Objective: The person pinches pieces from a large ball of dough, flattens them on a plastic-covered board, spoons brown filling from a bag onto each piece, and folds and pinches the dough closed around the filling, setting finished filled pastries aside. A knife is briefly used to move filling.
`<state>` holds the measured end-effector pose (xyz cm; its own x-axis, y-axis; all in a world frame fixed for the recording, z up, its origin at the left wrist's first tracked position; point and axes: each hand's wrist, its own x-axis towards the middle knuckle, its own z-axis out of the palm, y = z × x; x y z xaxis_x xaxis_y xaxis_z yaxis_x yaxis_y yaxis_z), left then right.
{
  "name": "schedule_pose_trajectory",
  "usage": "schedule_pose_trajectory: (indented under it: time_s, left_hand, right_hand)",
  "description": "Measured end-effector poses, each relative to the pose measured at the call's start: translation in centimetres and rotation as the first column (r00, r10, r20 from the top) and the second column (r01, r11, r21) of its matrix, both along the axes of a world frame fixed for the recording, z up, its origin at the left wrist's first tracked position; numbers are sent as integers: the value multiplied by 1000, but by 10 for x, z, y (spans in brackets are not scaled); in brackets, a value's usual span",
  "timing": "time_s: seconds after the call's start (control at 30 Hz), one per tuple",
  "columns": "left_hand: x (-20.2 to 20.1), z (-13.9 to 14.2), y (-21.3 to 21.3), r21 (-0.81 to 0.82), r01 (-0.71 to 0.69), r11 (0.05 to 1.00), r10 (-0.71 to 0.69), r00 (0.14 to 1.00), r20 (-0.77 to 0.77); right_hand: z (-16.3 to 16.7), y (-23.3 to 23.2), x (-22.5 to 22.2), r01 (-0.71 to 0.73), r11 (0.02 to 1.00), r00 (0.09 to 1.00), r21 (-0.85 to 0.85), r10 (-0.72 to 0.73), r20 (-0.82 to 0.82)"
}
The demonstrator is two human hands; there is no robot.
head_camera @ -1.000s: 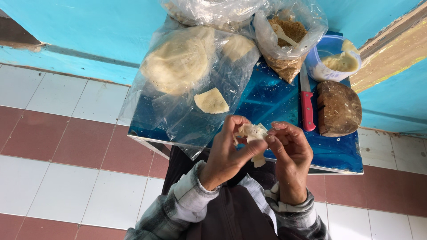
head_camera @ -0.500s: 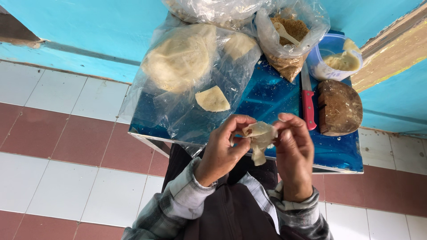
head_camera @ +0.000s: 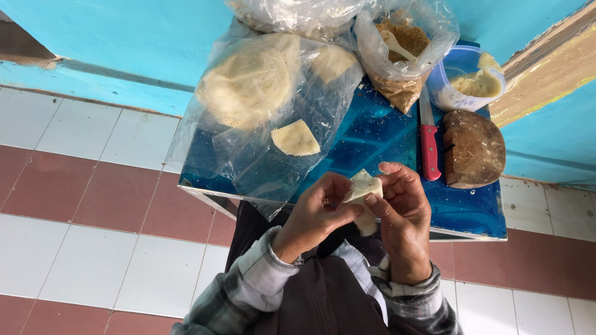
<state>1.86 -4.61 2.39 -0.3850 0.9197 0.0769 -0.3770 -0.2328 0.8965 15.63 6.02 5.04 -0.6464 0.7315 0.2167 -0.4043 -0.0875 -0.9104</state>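
My left hand [head_camera: 320,211] and my right hand [head_camera: 403,214] both pinch a pale folded piece of dough [head_camera: 362,189], held just above the front edge of a small blue table [head_camera: 385,133]. A cut quarter of flat dough [head_camera: 296,138] lies on a clear plastic bag [head_camera: 248,161] on the table. A stack of round flat dough sheets [head_camera: 251,80] sits inside that bag at the back left.
A bag of brown crumbly filling [head_camera: 400,84] with a white spoon [head_camera: 397,44], a red-handled knife [head_camera: 428,139], a plastic tub of pale paste [head_camera: 469,80] and a round wooden block [head_camera: 475,149] stand on the table's right side. White and red floor tiles [head_camera: 81,198] surround it.
The hands have kept folding the dough piece; it has shifted slightly right and now stands more upright between the fingertips.
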Motion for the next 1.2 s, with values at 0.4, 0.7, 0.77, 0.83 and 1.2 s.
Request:
schedule_pose_trajectory:
  time_s: [0.4, 0.7, 0.77, 0.83, 1.2]
  left_hand:
    - [-9, -5, -5, 82, 176, 981, -184, 979, 93]
    - [-6, -10, -8, 174, 90, 981, -108, 990, 94]
    - [-13, -11, -12, 177, 120, 977, -140, 985, 103]
    - [-20, -11, -15, 168, 148, 975, -168, 980, 108]
    - [-14, -7, -14, 24, 276, 961, -277, 959, 61]
  right_hand:
    - [7, 20, 6, -156, 937, 984, -313, 118, -137]
    - [7, -4, 2, -60, 998, 996, 37, 57, 66]
    - [11, 0, 7, -26, 985, 993, 168, 6, 120]
    - [16, 1, 11, 4, 932, 972, 363, -89, 217]
    - [13, 20, 15, -302, 937, 952, -176, 305, -9]
